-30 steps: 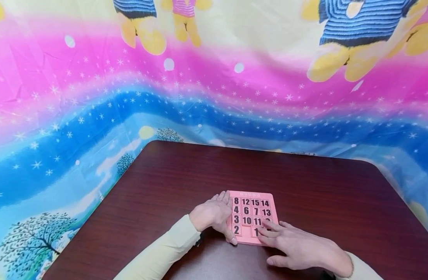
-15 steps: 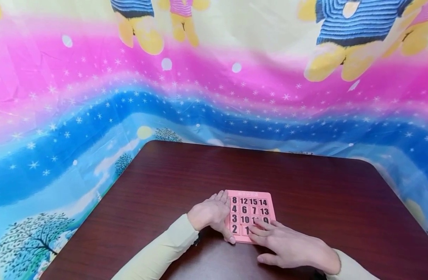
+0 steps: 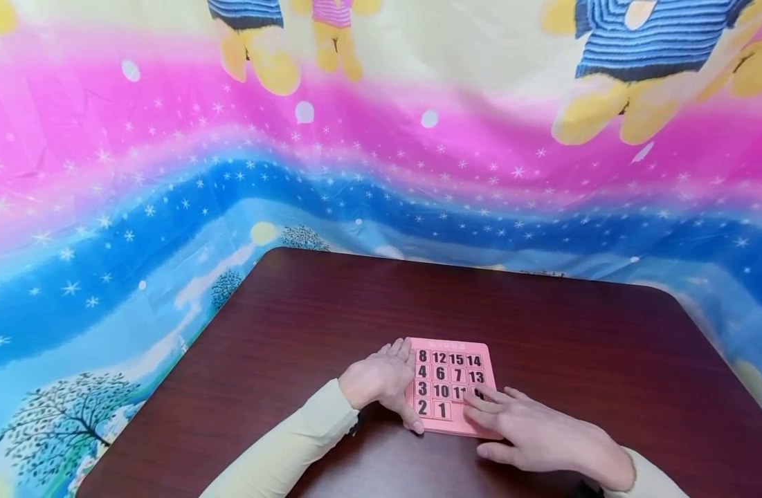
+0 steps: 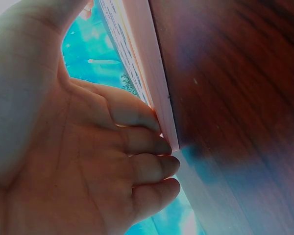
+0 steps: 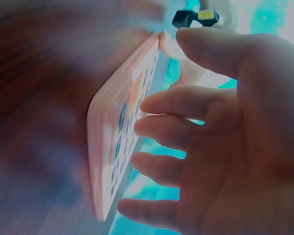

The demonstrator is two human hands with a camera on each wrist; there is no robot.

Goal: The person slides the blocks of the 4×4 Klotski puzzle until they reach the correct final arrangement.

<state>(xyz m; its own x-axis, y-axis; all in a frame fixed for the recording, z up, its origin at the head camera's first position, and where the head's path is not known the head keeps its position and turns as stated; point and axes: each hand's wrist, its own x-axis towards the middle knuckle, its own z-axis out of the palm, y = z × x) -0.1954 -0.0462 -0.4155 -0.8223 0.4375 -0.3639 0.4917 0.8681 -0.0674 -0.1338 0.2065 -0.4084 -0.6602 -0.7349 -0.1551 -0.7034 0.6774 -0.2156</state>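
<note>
Number-tile sliding puzzle (image 3: 449,345) lying flat on the desk (image 3: 381,297), apparently steadied from nine o'clock and worked from four.
The left hand (image 3: 383,379) lies open along the puzzle's nine-o'clock edge, fingers nearly straight and thumb at the seven-o'clock corner, probably bracing the frame against sliding rather than clasping it. The right hand (image 3: 536,429), also open with fingers spread and gripping nothing, reaches over the four-o'clock side, seemingly for a fingertip push; contact can't be told. The "1" tile (image 3: 443,410) sits near six o'clock, with a bare slot just towards five.
</note>
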